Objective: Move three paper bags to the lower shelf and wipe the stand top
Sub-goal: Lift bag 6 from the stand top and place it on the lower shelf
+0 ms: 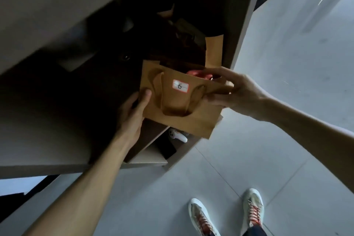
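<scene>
A brown paper bag (182, 113) with a white label reading 6 is held at the mouth of the stand's dark lower shelf (99, 97). My left hand (132, 113) grips its left edge, thumb on the front. My right hand (228, 90) pinches its top right rim, where something red shows inside. Another brown paper bag (214, 51) stands deeper in the shelf, behind and to the right. The stand top (49, 7) is the blurred grey slab across the upper left.
Below the bag, a lower compartment holds a white controller-like object (177, 136) and a black item (165, 147). The stand's right side panel (243, 25) borders pale tiled floor (277, 101). My two shoes (226, 214) stand on the floor at the bottom.
</scene>
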Tool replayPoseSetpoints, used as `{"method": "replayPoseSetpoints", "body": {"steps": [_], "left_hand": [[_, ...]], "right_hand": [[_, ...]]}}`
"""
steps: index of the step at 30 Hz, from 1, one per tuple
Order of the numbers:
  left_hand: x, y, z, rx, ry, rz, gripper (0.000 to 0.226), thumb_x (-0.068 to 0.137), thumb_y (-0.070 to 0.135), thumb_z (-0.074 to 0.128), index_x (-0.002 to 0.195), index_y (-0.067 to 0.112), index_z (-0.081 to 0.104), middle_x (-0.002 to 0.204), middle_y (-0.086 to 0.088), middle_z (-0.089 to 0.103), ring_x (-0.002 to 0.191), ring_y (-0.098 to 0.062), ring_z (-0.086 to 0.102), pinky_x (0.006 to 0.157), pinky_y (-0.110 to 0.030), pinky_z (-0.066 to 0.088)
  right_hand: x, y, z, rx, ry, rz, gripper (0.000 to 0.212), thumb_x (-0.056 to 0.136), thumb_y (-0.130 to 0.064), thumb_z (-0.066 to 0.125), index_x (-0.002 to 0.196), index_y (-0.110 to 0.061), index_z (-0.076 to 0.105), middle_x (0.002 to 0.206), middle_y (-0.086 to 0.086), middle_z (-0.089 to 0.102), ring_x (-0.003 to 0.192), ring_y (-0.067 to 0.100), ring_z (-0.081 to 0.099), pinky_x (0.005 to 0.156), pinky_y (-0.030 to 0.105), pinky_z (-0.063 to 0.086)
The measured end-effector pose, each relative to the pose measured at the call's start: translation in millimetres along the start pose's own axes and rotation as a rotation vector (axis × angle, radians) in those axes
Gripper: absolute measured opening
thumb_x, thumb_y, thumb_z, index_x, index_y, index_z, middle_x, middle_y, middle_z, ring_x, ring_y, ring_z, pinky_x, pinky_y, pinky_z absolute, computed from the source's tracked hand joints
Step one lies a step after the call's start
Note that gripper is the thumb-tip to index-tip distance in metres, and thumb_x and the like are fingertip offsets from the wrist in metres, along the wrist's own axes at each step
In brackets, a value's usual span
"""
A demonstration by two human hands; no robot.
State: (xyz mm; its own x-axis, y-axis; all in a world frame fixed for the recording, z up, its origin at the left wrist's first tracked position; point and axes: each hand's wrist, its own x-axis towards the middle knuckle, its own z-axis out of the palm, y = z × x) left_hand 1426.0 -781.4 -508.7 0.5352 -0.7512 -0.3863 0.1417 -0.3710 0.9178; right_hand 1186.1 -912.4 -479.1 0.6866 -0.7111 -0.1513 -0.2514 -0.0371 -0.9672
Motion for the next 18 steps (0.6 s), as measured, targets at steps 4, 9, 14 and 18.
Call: {"method": "replayPoseSetpoints", "body": {"steps": [4,9,14,18], "left_hand": [[34.4,-5.6,-7.7,0.046,0.029,0.079,0.072,0.07,0.067,0.068,0.128,0.026,0.056,0.13,0.0,0.061,0.123,-0.016,0.054,0.108,-0.043,0.038],[52.8,-12.3,-10.6,0.043,0.158,0.099,0.05,0.074,0.063,0.066,0.115,0.034,0.06,0.133,0.001,0.058,0.122,-0.015,0.054,0.106,-0.043,0.041],[49.7,-22.2,-16.8,0.022,0.313,0.088,0.043,0.084,0.043,0.068,0.122,0.025,0.056,0.127,-0.001,0.058,0.114,-0.014,0.057,0.091,-0.03,0.047],[43.4,-25.5,-12.7,-0.141,0.23,-0.007,0.041,0.091,0.03,0.061,0.127,0.014,0.05,0.122,-0.011,0.06,0.103,-0.022,0.064,0.076,-0.03,0.053]], "right_hand": [[23.7,9.5,21.5,-0.179,0.152,-0.108,0.055,0.082,-0.023,0.078,0.132,-0.032,0.057,0.121,-0.001,0.058,0.11,0.021,0.061,0.08,0.035,0.061],[21.5,14.0,43.3,-0.358,0.151,-0.256,0.076,0.073,-0.036,0.083,0.14,-0.034,0.047,0.126,-0.001,0.04,0.11,0.024,0.054,0.077,0.037,0.061],[15.7,21.0,45.5,-0.72,-0.025,-0.473,0.1,0.066,-0.034,0.088,0.149,-0.029,0.033,0.141,0.008,0.029,0.126,0.029,0.045,0.079,0.039,0.062],[20.7,9.7,37.1,-1.071,0.164,-0.719,0.067,0.079,-0.03,0.075,0.141,-0.023,0.05,0.14,0.017,0.045,0.125,0.036,0.044,0.09,0.052,0.053]]}}
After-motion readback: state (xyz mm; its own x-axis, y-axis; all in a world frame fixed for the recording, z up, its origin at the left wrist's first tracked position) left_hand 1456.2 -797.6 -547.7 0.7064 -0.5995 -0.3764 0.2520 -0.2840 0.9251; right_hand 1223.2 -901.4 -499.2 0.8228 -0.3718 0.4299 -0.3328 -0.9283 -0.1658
